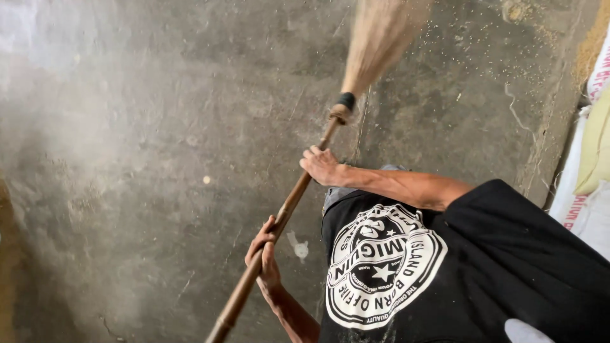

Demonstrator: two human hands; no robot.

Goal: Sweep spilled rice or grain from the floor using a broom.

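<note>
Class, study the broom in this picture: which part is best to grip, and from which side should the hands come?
Grip the broom on its long, thin wooden shaft, hands spaced apart as the right hand and left hand are, coming from the near side. Probably avoid the bristles: soft and splayed.

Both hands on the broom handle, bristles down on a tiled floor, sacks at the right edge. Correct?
One error: the floor is bare grey concrete, cracked and dusty, not tiled. The head view shows it. Left hand and right hand both grip the broom handle; sacks at right.
</note>
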